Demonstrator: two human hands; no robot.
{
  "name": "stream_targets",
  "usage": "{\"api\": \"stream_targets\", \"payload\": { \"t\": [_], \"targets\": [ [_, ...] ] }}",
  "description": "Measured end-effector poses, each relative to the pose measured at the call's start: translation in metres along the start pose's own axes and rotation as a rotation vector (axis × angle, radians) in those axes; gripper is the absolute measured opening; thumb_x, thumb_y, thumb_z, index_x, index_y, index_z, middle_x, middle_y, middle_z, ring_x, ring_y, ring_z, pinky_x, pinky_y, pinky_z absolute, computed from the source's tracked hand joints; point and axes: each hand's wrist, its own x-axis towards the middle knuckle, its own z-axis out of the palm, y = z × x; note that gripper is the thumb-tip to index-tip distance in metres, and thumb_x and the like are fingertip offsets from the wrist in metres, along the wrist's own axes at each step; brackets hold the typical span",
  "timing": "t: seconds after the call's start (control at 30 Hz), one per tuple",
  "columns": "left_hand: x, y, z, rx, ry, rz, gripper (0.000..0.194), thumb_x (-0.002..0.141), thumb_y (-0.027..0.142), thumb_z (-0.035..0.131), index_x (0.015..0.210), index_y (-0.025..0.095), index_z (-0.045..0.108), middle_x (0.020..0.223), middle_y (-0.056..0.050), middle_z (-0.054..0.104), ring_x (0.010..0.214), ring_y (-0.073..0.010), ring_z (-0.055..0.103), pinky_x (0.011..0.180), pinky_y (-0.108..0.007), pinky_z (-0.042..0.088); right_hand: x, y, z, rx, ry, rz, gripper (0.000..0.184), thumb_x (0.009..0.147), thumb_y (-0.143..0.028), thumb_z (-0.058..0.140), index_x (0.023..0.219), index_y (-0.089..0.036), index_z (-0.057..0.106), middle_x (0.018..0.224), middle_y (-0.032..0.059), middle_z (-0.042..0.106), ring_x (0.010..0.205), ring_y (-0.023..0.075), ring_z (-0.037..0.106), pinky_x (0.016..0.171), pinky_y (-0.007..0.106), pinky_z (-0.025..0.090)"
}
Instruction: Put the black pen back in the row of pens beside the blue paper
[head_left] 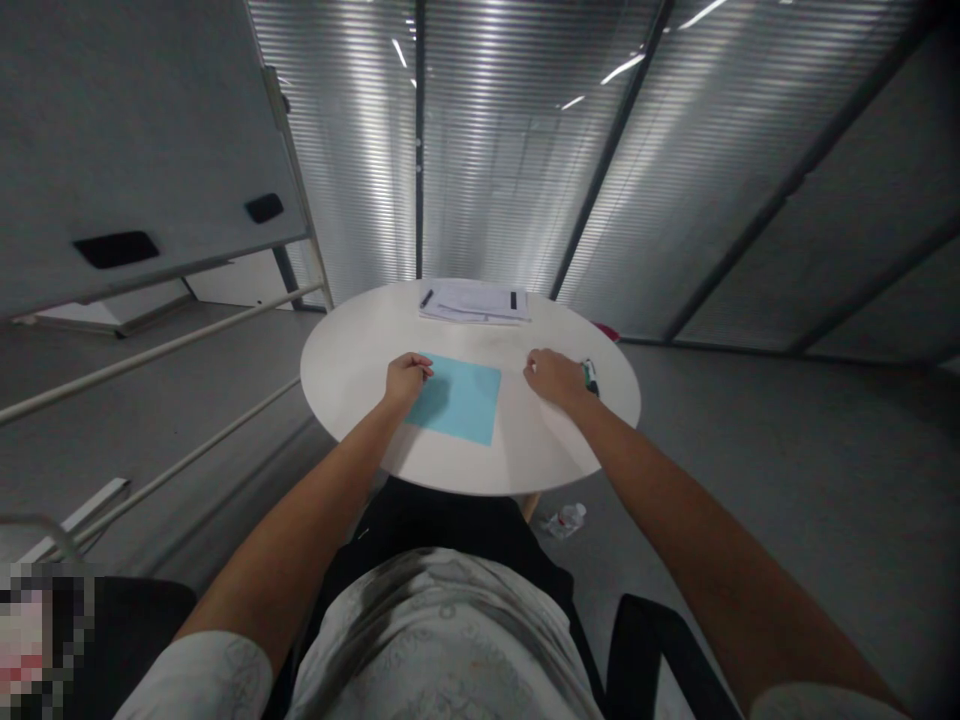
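A square sheet of light blue paper [457, 400] lies flat on the round white table [345, 350]. My left hand [407, 377] is at the paper's left edge, covering part of it, with its fingers curled in and nothing visible in them. To the right of the sheet and apart from it, my right hand [553, 374] rests over the tabletop, its fingers also curled and nothing showing between them. Just beyond my right wrist is a small green, white and black item [590, 376], partly hidden by the wrist; its kind is unclear.
A stack of white papers [476, 302] with a dark pen-like item on it lies at the table's far side. On the floor below is a clear plastic bottle [566, 520]. A whiteboard on a frame [150, 130] stands left; glass panels with blinds [495, 150] rise behind.
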Motion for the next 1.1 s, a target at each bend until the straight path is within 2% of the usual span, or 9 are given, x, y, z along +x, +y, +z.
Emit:
{"api": "stream_targets", "payload": {
  "t": [0.07,0.13,0.2,0.23,0.3,0.4,0.63,1.1],
  "targets": [
    [0.003,0.003,-0.01,0.117,-0.061,0.119,0.019,0.062,0.011,0.049,0.07,0.017,0.065,0.062,-0.004,0.063,0.059,-0.0153,0.054,0.059,-0.028,0.042,-0.007,-0.009,0.002,0.068,0.029,-0.079,0.034,0.091,-0.03,0.041,0.115,-0.015,0.061,0.116,0.0158,0.063,0.11,0.0271,0.057,0.096,0.039,0.04],
    [0.003,0.008,-0.027,0.394,-0.183,0.297,0.023,0.071,0.017,0.051,0.085,0.018,0.07,0.082,-0.006,0.069,0.077,-0.0185,0.06,0.077,-0.032,0.046,-0.019,-0.018,0.009,0.128,0.067,-0.158,0.046,0.093,-0.039,0.04,0.128,-0.013,0.053,0.127,0.0162,0.058,0.12,0.0268,0.051,0.102,0.038,0.036],
    [-0.001,0.011,-0.047,0.734,-0.319,0.449,0.032,0.08,0.028,0.051,0.106,0.019,0.068,0.11,-0.009,0.066,0.102,-0.0231,0.058,0.097,-0.039,0.04,-0.032,-0.025,0.02,0.169,0.049,-0.218,0.06,0.095,-0.05,0.032,0.14,-0.012,0.042,0.14,0.0158,0.049,0.128,0.0265,0.045,0.107,0.038,0.033],
    [-0.004,0.012,-0.056,0.885,-0.373,0.481,0.039,0.085,0.034,0.048,0.118,0.019,0.063,0.123,-0.011,0.061,0.115,-0.0254,0.053,0.103,-0.042,0.035,-0.038,-0.028,0.026,0.178,0.017,-0.236,0.065,0.095,-0.055,0.027,0.144,-0.012,0.037,0.145,0.0151,0.043,0.132,0.0266,0.041,0.109,0.039,0.031],
    [-0.01,0.01,-0.071,1.129,-0.426,0.447,0.054,0.091,0.047,0.039,0.137,0.02,0.047,0.142,-0.013,0.046,0.131,-0.0293,0.04,0.108,-0.046,0.028,-0.048,-0.03,0.037,0.156,-0.059,-0.264,0.074,0.092,-0.064,0.019,0.147,-0.015,0.032,0.152,0.0132,0.032,0.14,0.0286,0.029,0.113,0.044,0.024],
    [-0.019,0.006,-0.08,1.341,-0.492,0.352,0.065,0.09,0.061,0.029,0.144,0.025,0.037,0.152,-0.012,0.033,0.139,-0.0342,0.028,0.111,-0.05,0.021,-0.053,-0.03,0.047,0.126,-0.112,-0.262,0.081,0.088,-0.071,0.012,0.15,-0.02,0.027,0.157,0.01,0.021,0.144,0.0291,0.018,0.116,0.047,0.016],
    [-0.026,0.006,-0.074,1.414,-0.506,0.299,0.073,0.088,0.069,0.017,0.148,0.029,0.028,0.156,-0.01,0.024,0.143,-0.0343,0.021,0.112,-0.05,0.016,-0.051,-0.029,0.047,0.126,-0.137,-0.246,0.086,0.085,-0.075,0.008,0.151,-0.022,0.022,0.158,0.0095,0.017,0.145,0.0275,0.014,0.117,0.046,0.013],
    [-0.026,0.005,-0.075,1.423,-0.493,0.287,0.075,0.087,0.07,0.016,0.148,0.029,0.028,0.156,-0.01,0.023,0.143,-0.0331,0.02,0.113,-0.05,0.015,-0.052,-0.032,0.046,0.11,-0.141,-0.244,0.089,0.084,-0.076,0.007,0.152,-0.021,0.022,0.158,0.0085,0.016,0.145,0.0278,0.014,0.117,0.046,0.012]
  ]
}}
